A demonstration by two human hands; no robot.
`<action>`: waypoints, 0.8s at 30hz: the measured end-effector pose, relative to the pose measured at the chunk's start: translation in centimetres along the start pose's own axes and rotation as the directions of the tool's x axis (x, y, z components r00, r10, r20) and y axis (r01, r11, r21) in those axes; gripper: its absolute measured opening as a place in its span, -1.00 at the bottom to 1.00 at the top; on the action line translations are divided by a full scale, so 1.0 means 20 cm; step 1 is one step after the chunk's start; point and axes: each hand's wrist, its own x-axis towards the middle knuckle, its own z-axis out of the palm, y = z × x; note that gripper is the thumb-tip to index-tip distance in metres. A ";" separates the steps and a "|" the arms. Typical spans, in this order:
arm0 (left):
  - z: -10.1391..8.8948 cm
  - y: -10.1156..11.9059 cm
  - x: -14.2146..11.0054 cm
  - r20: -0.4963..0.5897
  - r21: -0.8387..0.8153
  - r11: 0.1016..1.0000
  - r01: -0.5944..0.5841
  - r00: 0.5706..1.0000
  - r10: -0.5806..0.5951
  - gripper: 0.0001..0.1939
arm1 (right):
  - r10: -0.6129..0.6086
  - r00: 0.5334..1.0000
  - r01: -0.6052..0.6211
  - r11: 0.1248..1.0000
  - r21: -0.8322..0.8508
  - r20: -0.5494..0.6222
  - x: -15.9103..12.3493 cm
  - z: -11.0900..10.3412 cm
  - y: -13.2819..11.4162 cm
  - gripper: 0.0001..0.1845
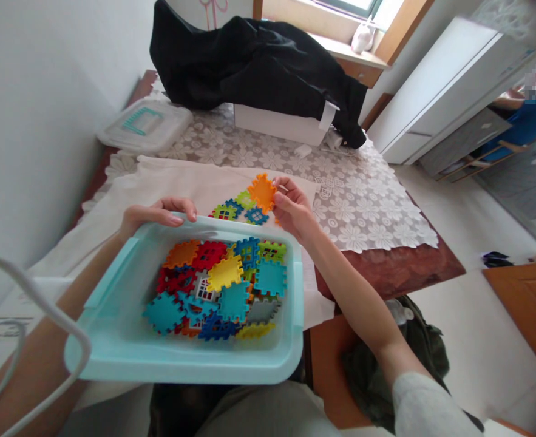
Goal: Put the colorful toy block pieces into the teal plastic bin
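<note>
The left hand (158, 213) curls on the rim of the blue plastic tub (268, 370) to keep it still, while the right hand (292, 207) pinches an orange block (262, 193) just past the tub, on a white cloth (181, 182).

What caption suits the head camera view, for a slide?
Left hand on turquoise bin, right hand touching orange interlocking block.

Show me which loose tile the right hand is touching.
The orange plastic tile, touching the right hand; the other loose tiles are green or blue.
</note>
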 end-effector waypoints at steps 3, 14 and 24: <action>0.04 0.01 -0.01 -0.055 -0.082 0.996 0.043 0.997 -0.047 -0.88 | -0.015 0.968 0.045 0.993 -0.113 0.251 -0.03 0.02 -0.03 -0.34; 0.07 0.02 -0.02 -0.040 -0.123 0.992 0.034 0.998 -0.039 -0.91 | 0.109 0.939 0.238 0.483 -0.843 0.327 -0.02 -0.04 0.07 -0.65; 0.06 0.04 -0.02 -0.048 -0.056 0.997 0.052 0.997 -0.055 -0.91 | -0.028 0.992 0.104 0.734 -0.671 0.123 0.02 -0.07 0.12 -0.64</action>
